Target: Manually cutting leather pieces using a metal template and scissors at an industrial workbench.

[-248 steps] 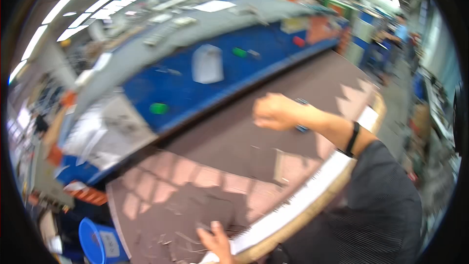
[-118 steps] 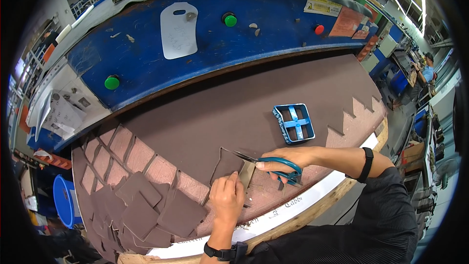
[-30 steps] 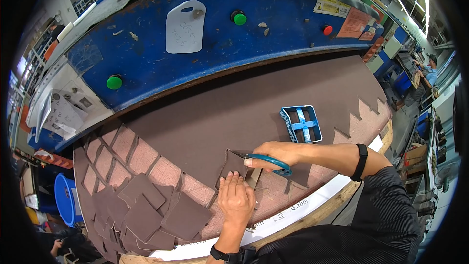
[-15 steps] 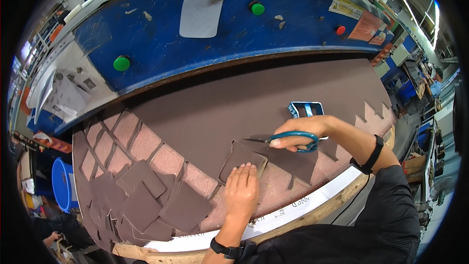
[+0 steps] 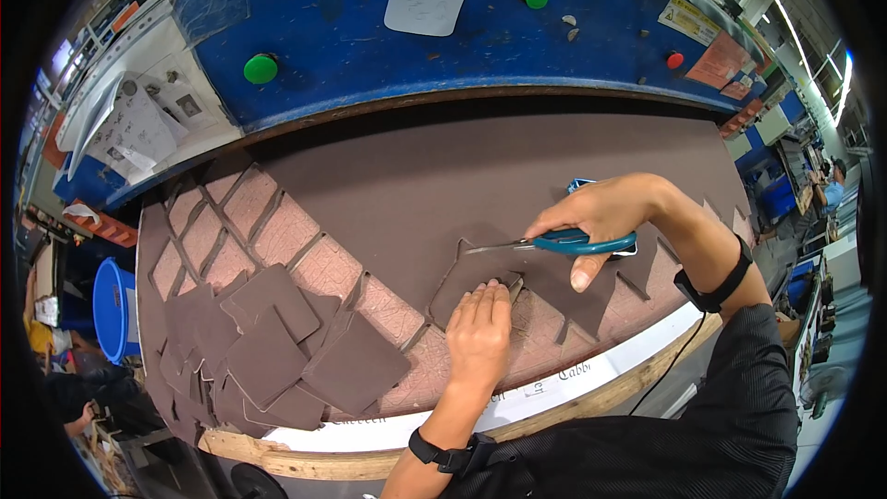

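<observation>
My left hand (image 5: 479, 337) lies flat with its fingers stretched out, pressing on the near part of a squarish brown piece (image 5: 467, 279) at the edge of a large brown sheet (image 5: 397, 176). My right hand (image 5: 596, 212) is closed round the teal handles of a pair of scissors (image 5: 564, 242). Their dark blades point left and lie over the far edge of that piece; whether they are apart I cannot tell. Behind my right hand a small blue-and-white frame (image 5: 579, 185) is mostly hidden.
Loose brown pieces (image 5: 268, 356) lie heaped at left on the scored pink board (image 5: 319, 268). A blue machine panel (image 5: 333, 55) with green and red buttons rises behind. A printed white strip (image 5: 370, 436) and wooden edge (image 5: 305, 462) run along the front. A blue bin (image 5: 113, 310) stands left.
My right hand has turned over the scissors, and the blades have come down across the piece's far edge. My left hand still presses on it. The whole view has shifted slightly.
</observation>
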Action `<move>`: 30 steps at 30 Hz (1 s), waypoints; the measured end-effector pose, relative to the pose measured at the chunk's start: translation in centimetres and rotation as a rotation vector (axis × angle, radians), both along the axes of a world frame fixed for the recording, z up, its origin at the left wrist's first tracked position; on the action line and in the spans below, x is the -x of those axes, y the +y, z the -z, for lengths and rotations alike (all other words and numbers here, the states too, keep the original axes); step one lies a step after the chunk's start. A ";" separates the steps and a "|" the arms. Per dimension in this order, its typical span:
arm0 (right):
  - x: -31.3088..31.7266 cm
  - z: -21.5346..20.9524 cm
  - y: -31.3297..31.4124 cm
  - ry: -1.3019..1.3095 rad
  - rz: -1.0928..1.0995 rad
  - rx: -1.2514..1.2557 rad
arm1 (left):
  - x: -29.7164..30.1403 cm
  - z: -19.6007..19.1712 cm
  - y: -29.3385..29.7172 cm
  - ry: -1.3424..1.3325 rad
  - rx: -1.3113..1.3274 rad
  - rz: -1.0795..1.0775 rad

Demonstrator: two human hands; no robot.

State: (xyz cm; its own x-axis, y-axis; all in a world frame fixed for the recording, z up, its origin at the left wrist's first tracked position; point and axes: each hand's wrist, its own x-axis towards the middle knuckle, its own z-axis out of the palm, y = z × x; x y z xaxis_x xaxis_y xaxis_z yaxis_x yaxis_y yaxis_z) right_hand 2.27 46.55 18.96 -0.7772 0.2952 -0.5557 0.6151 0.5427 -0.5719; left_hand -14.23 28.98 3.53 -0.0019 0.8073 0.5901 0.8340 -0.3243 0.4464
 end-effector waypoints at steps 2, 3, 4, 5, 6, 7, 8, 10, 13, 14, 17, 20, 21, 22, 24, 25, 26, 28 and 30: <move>1.3 -0.4 0.5 -0.028 -0.037 0.014 | 0.0 -0.4 -0.1 0.012 0.024 -0.010; 2.1 -0.6 0.8 -0.054 -0.075 0.030 | 0.0 -0.4 -0.1 0.010 0.022 -0.010; 3.1 -0.6 1.2 -0.133 -0.061 0.076 | 0.1 -0.4 -0.2 0.019 0.036 -0.008; 4.1 -0.6 1.5 -0.135 -0.063 0.076 | 0.1 -0.3 -0.3 0.027 0.049 -0.003; 4.9 -0.6 1.8 -0.186 -0.064 0.120 | 0.2 -0.3 -0.4 0.025 0.049 -0.005; 5.4 -0.6 2.0 -0.237 -0.063 0.162 | 0.4 -0.2 -0.5 0.028 0.042 0.001; 5.4 0.2 2.4 -0.207 -0.071 0.171 | 0.5 -0.2 -0.6 0.032 0.035 0.008; 6.4 0.4 2.8 -0.249 -0.099 0.115 | 0.7 -0.1 -0.8 0.039 0.024 0.015; 7.5 1.0 3.1 -0.322 -0.119 0.033 | 0.8 -0.1 -0.9 0.051 0.002 0.022; 7.8 1.2 3.3 -0.345 -0.132 0.031 | 0.9 -0.1 -0.9 0.055 -0.009 0.018; 8.9 2.0 3.9 -0.410 -0.142 0.058 | 1.2 -0.5 -1.0 0.066 -0.008 0.017; 9.8 2.4 4.0 -0.471 -0.129 0.120 | 1.3 -0.2 -1.0 0.050 -0.016 0.012; 10.0 2.5 4.1 -0.489 -0.119 0.152 | 1.3 -0.2 -1.0 0.049 -0.016 0.009; 10.1 2.7 4.2 -0.491 -0.122 0.151 | 1.3 -0.2 -0.9 0.049 -0.026 0.005; 10.1 3.3 4.7 -0.504 -0.119 0.194 | 1.5 -0.2 -0.9 0.049 -0.036 -0.001; 9.9 4.0 4.9 -0.506 -0.121 0.194 | 1.5 -0.2 -0.9 0.047 -0.040 0.000; 9.5 4.6 5.1 -0.458 -0.115 0.220 | 1.5 -0.2 -0.9 0.045 -0.044 0.001; 9.2 5.1 5.3 -0.412 -0.111 0.246 | 1.6 -0.2 -1.0 0.037 -0.044 -0.002; 9.2 5.1 5.2 -0.386 -0.108 0.235 | 1.8 -0.2 -1.1 0.031 -0.043 -0.004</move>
